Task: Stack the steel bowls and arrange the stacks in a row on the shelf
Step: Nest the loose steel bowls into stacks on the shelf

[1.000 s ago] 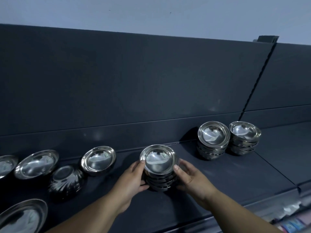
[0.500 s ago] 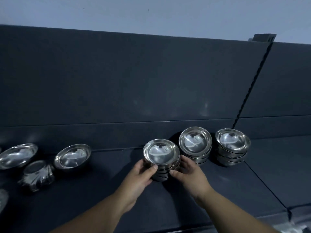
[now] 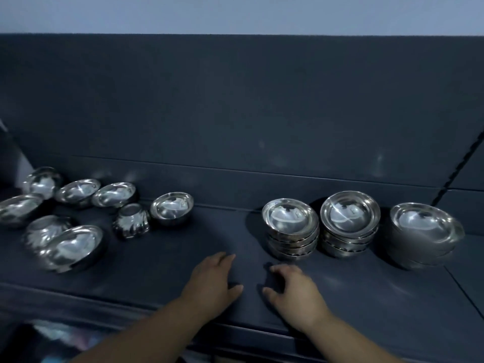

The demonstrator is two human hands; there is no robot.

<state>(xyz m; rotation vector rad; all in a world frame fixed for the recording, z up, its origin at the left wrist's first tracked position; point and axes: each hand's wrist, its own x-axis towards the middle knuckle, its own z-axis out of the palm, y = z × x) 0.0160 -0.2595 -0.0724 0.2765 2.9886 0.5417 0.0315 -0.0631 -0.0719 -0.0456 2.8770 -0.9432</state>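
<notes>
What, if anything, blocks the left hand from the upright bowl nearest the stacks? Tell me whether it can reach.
Probably yes. The left hand holds nothing, and only bare shelf lies between it and that upright bowl; the fluted bowl sits left of the path.

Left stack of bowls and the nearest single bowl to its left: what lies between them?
Nothing: the head view shows bare shelf between the nearest single bowl and the left stack.

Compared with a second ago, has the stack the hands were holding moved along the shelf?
Yes. The left stack moved right, now close beside the middle stack; left hand and right hand have let go.
</notes>
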